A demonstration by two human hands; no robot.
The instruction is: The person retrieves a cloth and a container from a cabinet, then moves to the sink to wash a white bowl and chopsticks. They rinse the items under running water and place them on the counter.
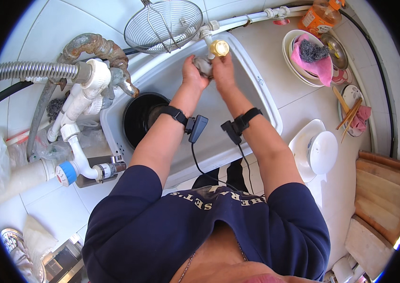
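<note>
Both my hands are over the far end of a grey sink basin with a white rim (pixel 269 106), beneath a white tap with a yellow knob (pixel 219 48). My left hand (pixel 193 75) is cupped around a small greyish-white thing (pixel 203 66), too blurred to name. Close against its other side is my right hand (pixel 224 72); the tap knob covers part of its fingers, so its grip is unclear. Inside the basin, left of my forearms, stands a round black pot (pixel 131 118). Each wrist wears a black strap with a small cabled device.
A wire strainer (pixel 164 24) hangs behind the basin. White pipes with a blue-capped valve (pixel 66 173) stand at left. On the right counter are stacked bowls (pixel 286 51) with a pink cloth and scourer, an orange bottle (pixel 318 19), chopsticks (pixel 350 113), a white bowl (pixel 323 152) and wooden boards (pixel 380 191).
</note>
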